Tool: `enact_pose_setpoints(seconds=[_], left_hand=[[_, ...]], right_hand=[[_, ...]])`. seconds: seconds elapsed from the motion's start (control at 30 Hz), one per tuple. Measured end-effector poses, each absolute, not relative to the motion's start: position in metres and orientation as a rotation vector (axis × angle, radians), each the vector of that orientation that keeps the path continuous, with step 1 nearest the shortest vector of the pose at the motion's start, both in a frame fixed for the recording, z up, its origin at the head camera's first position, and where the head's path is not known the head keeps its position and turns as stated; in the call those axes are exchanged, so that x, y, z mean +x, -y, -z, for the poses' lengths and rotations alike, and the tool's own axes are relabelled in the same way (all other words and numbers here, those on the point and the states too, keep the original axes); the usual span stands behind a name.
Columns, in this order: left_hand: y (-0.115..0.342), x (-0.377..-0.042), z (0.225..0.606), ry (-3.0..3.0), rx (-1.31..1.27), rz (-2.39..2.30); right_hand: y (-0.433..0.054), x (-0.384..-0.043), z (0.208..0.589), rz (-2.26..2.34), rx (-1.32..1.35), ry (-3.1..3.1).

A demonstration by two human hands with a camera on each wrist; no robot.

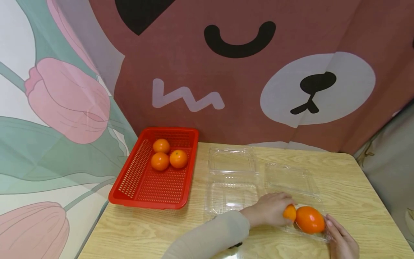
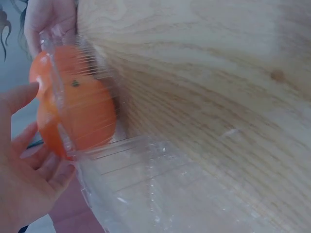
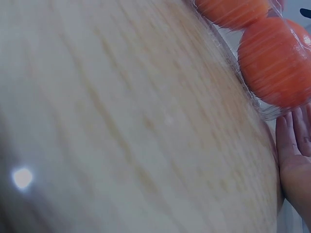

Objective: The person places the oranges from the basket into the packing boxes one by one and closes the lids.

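Observation:
My left hand (image 1: 275, 209) grips an orange (image 1: 289, 213) at the left end of an opened clear plastic clamshell box (image 2: 121, 167). In the left wrist view its thumb and fingers lie around that orange. A larger-looking orange (image 1: 310, 220) sits beside it in the same tray, toward the right end. My right hand (image 1: 343, 239) touches the right end of the box, its fingers fairly straight along the plastic. Through the ribbed clear wall in the right wrist view, both oranges show, partly cut off by the frame.
A red mesh basket (image 1: 161, 187) on the left holds three more oranges (image 1: 178, 159). Between basket and hands lies another opened clear clamshell box (image 1: 233, 198). The box lid (image 1: 291, 178) lies behind the hands. A printed cloth (image 1: 239, 82) hangs behind the wooden table (image 1: 352, 187).

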State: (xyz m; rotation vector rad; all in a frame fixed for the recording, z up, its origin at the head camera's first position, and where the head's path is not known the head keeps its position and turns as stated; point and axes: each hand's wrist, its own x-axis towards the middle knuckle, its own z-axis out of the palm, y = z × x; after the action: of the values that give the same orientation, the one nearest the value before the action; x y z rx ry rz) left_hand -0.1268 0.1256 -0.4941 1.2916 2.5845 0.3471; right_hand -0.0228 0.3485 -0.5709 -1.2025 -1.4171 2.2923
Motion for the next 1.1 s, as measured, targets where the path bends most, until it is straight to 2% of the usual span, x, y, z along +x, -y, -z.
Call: enact_pose_setpoints(seconds=[0.17, 0.4, 0.5, 0.7, 0.8, 0.93, 1.1], left_hand=[[-0.124, -0.132, 0.486, -2.594, 1.272, -0.465], [-0.129, -0.142, 0.480, -2.671, 1.100, -0.668], [-0.133, -0.147, 0.479, -2.689, 0.940, -0.837], [-0.142, -0.155, 0.470, -2.529, 0.390, -1.392], [-0.146, -0.158, 0.465, -2.445, 0.189, -1.502], [-0.149, -0.160, 0.461, -2.412, 0.046, -1.478], [-0.149, -0.165, 0.461, -2.439, -0.003, -1.353]], right_hand=[[-0.349, -0.022, 0.571, -2.299, -1.188, 1.413], [-0.350, -0.022, 0.569, -2.298, -1.209, 1.416], [-0.349, -0.023, 0.568, -2.294, -1.220, 1.420], [-0.348, -0.023, 0.569, -2.285, -1.221, 1.443], [-0.347, -0.023, 0.569, -2.277, -1.226, 1.451], [-0.347, -0.023, 0.569, -2.272, -1.240, 1.448], [-0.347, -0.023, 0.569, -2.279, -1.244, 1.431]])
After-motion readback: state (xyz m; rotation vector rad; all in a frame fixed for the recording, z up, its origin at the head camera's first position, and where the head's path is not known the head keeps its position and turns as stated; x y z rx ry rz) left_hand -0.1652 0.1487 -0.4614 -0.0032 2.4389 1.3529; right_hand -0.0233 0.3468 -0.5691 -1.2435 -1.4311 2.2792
